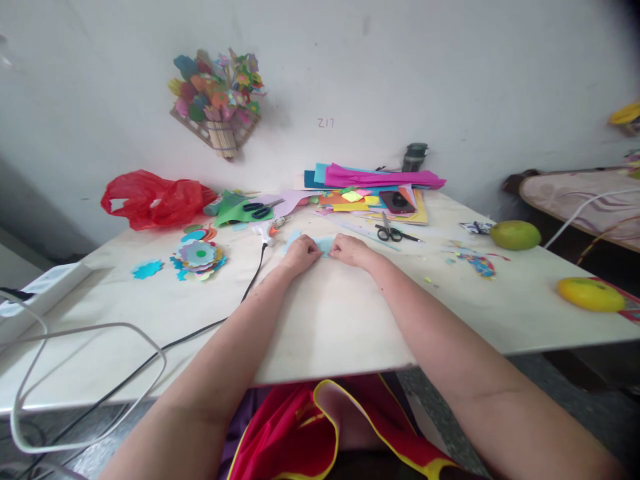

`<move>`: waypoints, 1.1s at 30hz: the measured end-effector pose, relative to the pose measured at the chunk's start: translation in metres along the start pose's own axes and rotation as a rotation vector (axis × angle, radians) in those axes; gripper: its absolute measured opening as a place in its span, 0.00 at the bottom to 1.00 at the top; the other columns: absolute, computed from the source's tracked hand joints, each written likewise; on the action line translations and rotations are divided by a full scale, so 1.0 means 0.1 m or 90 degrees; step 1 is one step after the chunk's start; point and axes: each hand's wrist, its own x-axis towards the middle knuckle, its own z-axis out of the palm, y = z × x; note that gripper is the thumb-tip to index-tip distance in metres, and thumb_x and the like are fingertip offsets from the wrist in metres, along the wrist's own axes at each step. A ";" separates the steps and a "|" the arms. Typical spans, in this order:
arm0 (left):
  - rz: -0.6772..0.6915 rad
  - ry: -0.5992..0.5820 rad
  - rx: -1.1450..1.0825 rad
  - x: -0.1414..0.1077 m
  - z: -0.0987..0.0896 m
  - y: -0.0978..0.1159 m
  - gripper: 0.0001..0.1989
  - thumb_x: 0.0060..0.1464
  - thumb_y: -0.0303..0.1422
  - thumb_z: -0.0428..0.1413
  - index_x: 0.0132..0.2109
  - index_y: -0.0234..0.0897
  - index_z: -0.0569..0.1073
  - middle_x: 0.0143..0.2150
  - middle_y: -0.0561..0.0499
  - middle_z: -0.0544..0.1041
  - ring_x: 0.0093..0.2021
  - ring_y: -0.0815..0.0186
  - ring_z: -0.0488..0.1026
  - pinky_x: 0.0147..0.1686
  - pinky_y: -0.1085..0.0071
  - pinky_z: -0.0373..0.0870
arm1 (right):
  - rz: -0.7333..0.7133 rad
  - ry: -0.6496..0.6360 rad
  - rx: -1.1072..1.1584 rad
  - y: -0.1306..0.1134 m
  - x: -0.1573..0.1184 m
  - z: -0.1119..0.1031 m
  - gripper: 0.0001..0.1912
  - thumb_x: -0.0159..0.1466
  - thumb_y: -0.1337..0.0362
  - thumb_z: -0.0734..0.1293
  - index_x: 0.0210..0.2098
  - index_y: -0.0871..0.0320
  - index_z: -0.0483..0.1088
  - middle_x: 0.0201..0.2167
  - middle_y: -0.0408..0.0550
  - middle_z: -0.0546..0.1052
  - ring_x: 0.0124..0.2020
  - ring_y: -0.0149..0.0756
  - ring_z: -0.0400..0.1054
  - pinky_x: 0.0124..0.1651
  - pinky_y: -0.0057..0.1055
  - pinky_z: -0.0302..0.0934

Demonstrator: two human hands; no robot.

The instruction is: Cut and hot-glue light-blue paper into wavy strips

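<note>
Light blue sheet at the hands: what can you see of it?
The thin, matte light blue sheet, paper or felt by its look, lies at the off-white table. The curled fingers of the left hand and right hand hold it; it shows between them and beyond the left. They cover much of it, so its full outline and any folds cannot be told.

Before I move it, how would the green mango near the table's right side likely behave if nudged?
The green mango would probably roll or rock, given its rounded sides, but its oblong shape may make it veer. Its smooth-looking skin could feel slightly slippery.
</note>
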 end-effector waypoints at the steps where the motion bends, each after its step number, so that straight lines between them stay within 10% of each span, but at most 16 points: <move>1: -0.004 0.001 0.006 0.00 0.01 0.00 0.04 0.45 0.29 0.56 0.25 0.35 0.69 0.34 0.49 0.72 0.31 0.68 0.68 0.35 0.72 0.67 | 0.005 -0.003 0.001 -0.01 -0.01 -0.01 0.10 0.58 0.60 0.62 0.33 0.58 0.72 0.38 0.47 0.76 0.36 0.33 0.69 0.31 0.23 0.55; 33: -0.058 -0.017 0.181 0.00 0.06 0.11 0.08 0.50 0.33 0.52 0.34 0.33 0.73 0.44 0.43 0.71 0.46 0.59 0.66 0.48 0.67 0.63 | 0.085 -0.024 0.026 -0.09 0.03 -0.01 0.15 0.55 0.55 0.64 0.33 0.59 0.76 0.31 0.50 0.77 0.32 0.34 0.69 0.28 0.25 0.52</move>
